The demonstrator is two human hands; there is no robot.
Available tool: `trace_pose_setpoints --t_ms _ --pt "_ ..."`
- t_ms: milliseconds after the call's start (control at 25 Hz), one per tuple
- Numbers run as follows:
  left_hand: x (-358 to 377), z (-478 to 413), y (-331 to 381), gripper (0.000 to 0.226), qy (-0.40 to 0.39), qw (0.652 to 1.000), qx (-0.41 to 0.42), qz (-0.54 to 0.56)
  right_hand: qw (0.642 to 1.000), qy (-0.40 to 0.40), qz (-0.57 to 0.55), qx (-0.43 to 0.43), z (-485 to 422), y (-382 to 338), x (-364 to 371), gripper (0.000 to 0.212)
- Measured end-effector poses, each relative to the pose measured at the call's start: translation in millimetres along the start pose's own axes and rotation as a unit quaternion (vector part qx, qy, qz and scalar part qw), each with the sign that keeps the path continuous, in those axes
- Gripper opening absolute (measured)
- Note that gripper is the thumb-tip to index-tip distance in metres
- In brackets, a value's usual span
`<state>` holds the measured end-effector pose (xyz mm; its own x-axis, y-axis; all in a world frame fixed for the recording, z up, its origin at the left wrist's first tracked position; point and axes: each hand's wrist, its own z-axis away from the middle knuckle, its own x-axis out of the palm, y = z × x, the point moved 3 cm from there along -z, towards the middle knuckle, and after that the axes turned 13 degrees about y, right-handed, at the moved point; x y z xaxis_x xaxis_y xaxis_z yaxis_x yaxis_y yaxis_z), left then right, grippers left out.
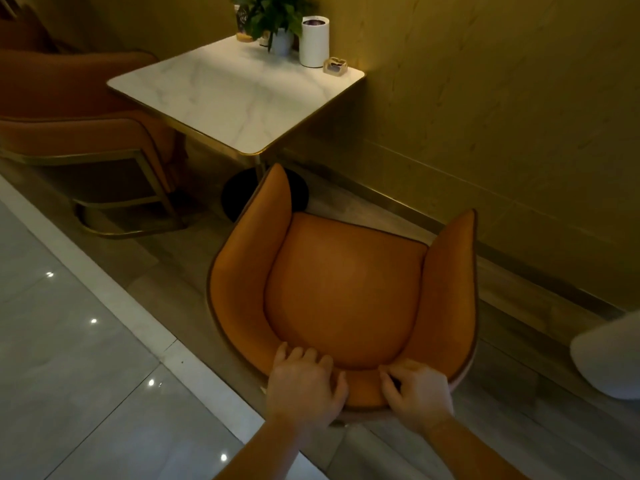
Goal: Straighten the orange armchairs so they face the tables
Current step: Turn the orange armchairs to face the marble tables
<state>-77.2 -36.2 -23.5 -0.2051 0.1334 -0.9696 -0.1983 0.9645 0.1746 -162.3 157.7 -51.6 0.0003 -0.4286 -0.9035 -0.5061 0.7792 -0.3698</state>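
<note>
Both your hands are gripping the orange armchair backrest at lower centre. Left hand and right hand are curling closed over its rim, below the marble table.

cafe/lounge: marble table w/ orange armchairs, tissue canister.

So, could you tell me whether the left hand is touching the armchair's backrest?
Touching. The head view shows the left hand gripping the top of the orange armchair backrest, fingers curled over it.
</note>
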Motion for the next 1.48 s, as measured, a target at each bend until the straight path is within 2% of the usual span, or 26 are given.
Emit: trace_pose_setpoints --t_ms 240,320,440,520,680,880,960,1040,1160,1280,1480 --pt "18 -36 57 0.052 0.009 1.0 -0.027 0.003 0.998 -0.051 0.01 -0.017 -44 71 -15 0.028" --pt "21 -49 73 0.055 0.003 0.999 -0.034 -0.003 0.997 -0.069 0.017 -0.024 -58 88 -18 0.034" --pt "27 -66 93 0.056 0.005 0.999 -0.043 -0.017 0.997 -0.066 0.007 -0.037 -76 112 -24 0.035" --pt "31 -72 97 0.055 0.006 0.998 -0.055 -0.018 0.997 -0.052 0.004 -0.052 -85 119 -25 0.035" --pt "37 -89 122 0.056 0.008 0.997 -0.073 -0.033 0.995 -0.08 0.018 -0.063 -102 139 -31 0.053" --pt "44 -95 124 0.061 -0.018 0.997 -0.077 -0.026 0.99 -0.139 0.016 -0.016 -105 131 -33 0.045" --pt "43 -97 121 0.064 -0.045 0.997 -0.058 0.006 0.994 -0.11 0.022 0.001 -93 112 -31 0.056" --pt "39 -95 102 0.065 -0.06 0.997 -0.034 0.028 0.998 -0.048 0.031 0.013 -83 94 -29 0.064" --pt "35 -87 52 0.067 -0.002 0.999 -0.047 -0.017 0.998 0.018 0.051 0.03 -81 90 -26 0.061" --pt "41 -84 36 0.06 0.035 0.997 -0.068 -0.009 0.998 0.045 0.038 0.008 -81 96 -24 0.052" --pt "52 -119 55 0.051 0.061 0.995 -0.072 0.017 0.998 0.038 0.045 -0.012 -117 120 -28 0.049"
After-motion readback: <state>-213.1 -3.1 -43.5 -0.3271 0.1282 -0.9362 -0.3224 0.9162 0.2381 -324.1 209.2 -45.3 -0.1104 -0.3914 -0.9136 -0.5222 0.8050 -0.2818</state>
